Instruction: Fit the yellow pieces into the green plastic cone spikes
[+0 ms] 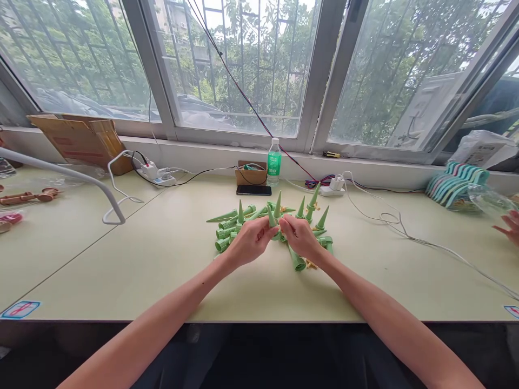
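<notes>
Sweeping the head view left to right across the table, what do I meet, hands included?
Large cardboard box, white power strip, left hand, green cone in its grip, right hand, teal hangers, another person's hand.

I see a bright daytime view, backlit through wide windows (243, 70) whose upper glass washes out nearly white. Soft, even light covers the pale tabletop (162, 265); below its front edge, everything sinks into near-black. The left hand (253, 237) and right hand (300, 236) look fairly sharp. Wide-angle distortion splays the window frames (152, 70) outward toward the top.
</notes>
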A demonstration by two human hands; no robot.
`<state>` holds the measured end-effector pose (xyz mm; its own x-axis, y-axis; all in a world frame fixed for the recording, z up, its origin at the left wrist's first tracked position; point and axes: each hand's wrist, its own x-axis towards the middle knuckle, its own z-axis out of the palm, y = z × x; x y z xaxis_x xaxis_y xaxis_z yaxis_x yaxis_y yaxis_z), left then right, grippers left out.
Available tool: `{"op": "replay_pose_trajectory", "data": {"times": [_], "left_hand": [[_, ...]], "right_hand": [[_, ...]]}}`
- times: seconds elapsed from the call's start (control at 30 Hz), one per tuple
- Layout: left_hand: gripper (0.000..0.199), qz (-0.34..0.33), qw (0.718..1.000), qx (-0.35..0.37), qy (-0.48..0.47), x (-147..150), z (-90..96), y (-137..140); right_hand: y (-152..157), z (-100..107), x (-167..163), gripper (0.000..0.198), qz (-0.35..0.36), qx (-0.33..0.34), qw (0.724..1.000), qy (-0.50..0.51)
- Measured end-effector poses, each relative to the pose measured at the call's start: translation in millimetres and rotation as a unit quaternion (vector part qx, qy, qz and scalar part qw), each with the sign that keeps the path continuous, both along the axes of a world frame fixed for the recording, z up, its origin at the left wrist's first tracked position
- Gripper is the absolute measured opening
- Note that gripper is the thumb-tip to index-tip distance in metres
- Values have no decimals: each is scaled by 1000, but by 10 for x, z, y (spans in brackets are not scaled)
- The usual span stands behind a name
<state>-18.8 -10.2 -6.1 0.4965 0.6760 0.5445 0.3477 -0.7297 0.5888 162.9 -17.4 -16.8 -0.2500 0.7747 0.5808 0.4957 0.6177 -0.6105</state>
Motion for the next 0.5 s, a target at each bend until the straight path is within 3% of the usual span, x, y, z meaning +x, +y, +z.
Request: {"op": "replay_pose_trajectory", "data": {"times": [0.1,0.2,0.37,0.5], "left_hand": [[27,14,999,44,24,-2,-24,16],[31,21,999,30,19,4,-11,4],[39,-2,993,-100,-54,20,42,-39],[45,1,966,-219,-140,26,80,-34]], "right_hand": [[15,-18,3,41,-2,-5,1000,0],[20,-29,-8,41,-4,-7,1000,10],[-9,-21,-43,41,-8,3,999,37],[-35,-8,-47,40,-28,15,998,59]]}}
